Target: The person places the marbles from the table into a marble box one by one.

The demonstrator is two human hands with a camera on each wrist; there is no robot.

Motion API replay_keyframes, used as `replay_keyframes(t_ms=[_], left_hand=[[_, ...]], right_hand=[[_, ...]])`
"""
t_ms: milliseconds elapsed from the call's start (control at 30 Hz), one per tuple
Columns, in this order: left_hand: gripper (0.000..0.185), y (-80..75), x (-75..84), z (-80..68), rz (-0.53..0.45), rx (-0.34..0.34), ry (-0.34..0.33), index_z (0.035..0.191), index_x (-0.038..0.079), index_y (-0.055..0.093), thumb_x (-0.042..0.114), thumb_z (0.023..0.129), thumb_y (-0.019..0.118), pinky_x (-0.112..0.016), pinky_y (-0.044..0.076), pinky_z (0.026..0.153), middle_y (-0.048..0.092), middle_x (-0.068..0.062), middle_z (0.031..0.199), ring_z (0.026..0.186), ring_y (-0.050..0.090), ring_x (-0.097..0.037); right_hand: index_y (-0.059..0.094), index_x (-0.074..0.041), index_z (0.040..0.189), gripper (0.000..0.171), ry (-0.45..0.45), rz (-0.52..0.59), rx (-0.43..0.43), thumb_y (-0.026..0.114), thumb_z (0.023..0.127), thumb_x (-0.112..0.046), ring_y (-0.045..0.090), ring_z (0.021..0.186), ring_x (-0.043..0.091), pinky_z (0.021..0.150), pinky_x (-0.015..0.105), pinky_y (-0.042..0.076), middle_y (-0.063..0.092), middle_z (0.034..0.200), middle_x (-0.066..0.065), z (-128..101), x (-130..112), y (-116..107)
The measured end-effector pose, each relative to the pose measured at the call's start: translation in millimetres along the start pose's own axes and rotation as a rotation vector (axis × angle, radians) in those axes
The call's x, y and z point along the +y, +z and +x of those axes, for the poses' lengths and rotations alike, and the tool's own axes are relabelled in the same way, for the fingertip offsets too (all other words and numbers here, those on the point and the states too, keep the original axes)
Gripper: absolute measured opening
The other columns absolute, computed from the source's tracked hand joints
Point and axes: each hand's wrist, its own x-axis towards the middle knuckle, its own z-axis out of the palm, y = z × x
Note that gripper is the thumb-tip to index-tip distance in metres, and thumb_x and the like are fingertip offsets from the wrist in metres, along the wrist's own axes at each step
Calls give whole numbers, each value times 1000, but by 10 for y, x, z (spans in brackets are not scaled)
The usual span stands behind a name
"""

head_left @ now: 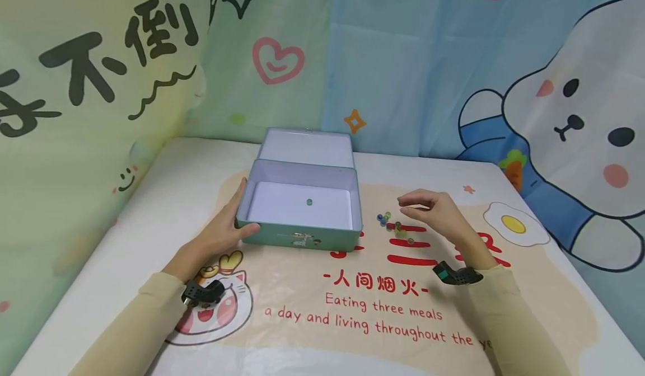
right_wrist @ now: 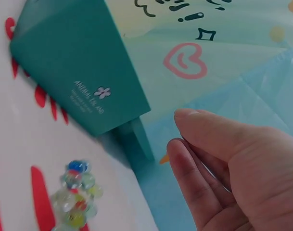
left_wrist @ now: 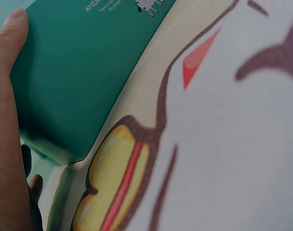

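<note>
A green metal box (head_left: 302, 238) with a pale inside stands on the table, its lid (head_left: 307, 145) tipped back. One greenish glass marble (head_left: 309, 202) lies on the box floor. My left hand (head_left: 220, 231) grips the box at its front left corner, thumb (left_wrist: 11, 43) on the front face and fingers along the left side. Right of the box, several glass marbles (right_wrist: 78, 204) in blue, green, yellow and clear lie in a loose cluster. Just above and right of them hovers my right hand (head_left: 437, 215), thumb and fingertips slightly apart with nothing visible between them.
The printed tablecloth (head_left: 383, 353) carries red lettering, a cat face and a fried egg (head_left: 514, 224). Behind the table's back edge hangs a cartoon curtain (head_left: 383, 57). A black band (head_left: 457, 274) circles each wrist.
</note>
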Motion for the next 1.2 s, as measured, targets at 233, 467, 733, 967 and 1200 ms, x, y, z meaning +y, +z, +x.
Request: replay_keyframes(t_ms=[233,467,733,967,1200], left_hand=[[109,-5,24,12,1,-1,6,150,30,-15,64,80,61,-60,11,114,-8,-5,161,148,3,-32],[108,-9,41,13,21,-5,7,150,29,-15,63,81,61,-60,11,114,-9,-7,161,148,1,-32],[109,-4,55,5,25,-3,-1,151,29,-15,62,81,62,-61,11,114,-9,-6,161,148,1,-32],[108,4,26,15,28,-2,9,150,30,-15,61,82,62,-60,11,114,-8,-8,161,148,1,-31],[107,3,-12,21,10,2,19,150,31,-14,57,82,64,-60,12,114,-8,-5,161,148,2,-30]], right_hand=[[66,-12,120,42,23,-63,-9,68,86,-37,60,112,24,83,14,50,62,120,5,-144,161,4],[67,-11,118,39,41,-67,-25,70,86,-33,58,114,24,87,14,48,65,117,4,-279,316,45],[71,-25,111,31,92,-96,-36,72,82,-38,57,113,18,90,23,47,64,116,-4,-351,452,95],[71,-24,108,32,76,-88,-61,74,80,-40,59,109,19,85,15,48,65,113,-3,-372,534,125],[72,-27,107,31,74,-105,-59,73,81,-42,56,110,18,84,14,47,65,114,-4,-381,573,121]])
